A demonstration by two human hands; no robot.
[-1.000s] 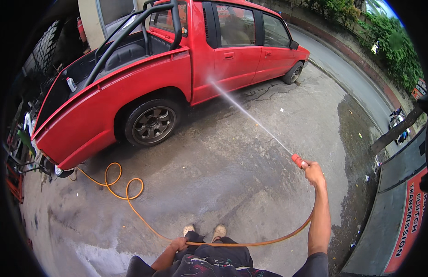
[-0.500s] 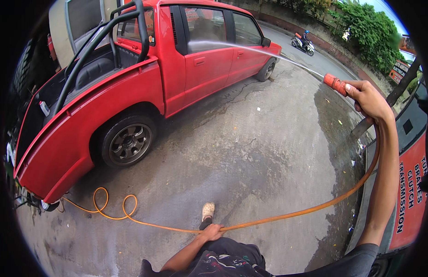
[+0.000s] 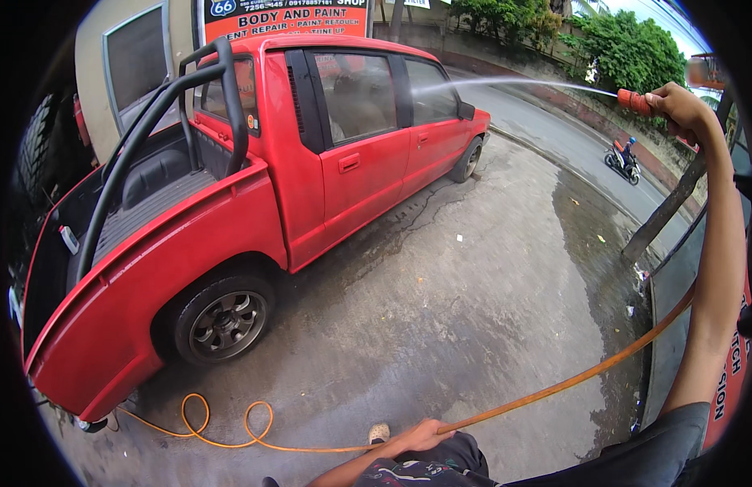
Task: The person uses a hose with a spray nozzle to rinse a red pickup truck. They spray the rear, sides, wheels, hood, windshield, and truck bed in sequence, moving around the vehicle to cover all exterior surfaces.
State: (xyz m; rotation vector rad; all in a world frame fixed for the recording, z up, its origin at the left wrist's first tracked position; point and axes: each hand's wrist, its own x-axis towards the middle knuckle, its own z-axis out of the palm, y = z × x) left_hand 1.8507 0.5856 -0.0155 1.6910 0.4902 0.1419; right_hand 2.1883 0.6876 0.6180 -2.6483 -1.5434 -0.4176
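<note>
My right hand (image 3: 683,114) is raised high at the upper right, closed around an orange-red spray nozzle (image 3: 634,102). A thin white jet of water leaves it leftward and reaches the front side window of a red pickup truck (image 3: 364,174). Low in front of my body, my left hand (image 3: 423,436) is closed on the orange hose (image 3: 546,398). From there the hose rises to the right and passes behind my right forearm. To the left it runs along the ground in two loops toward the truck's rear. Spray mist blurs the doors slightly.
Wet concrete (image 3: 473,316) spreads between me and the truck. A tree trunk (image 3: 664,215) leans at the right, beside a red signboard (image 3: 731,377). Beyond the curb, a rider on a motorcycle (image 3: 622,162) is on the road. A small bottle (image 3: 69,239) lies in the truck bed.
My right hand and the nozzle have moved up and to the right. The jet has shifted from the rear side window to the front one. The motorcycle has travelled right, and the view has tilted up.
</note>
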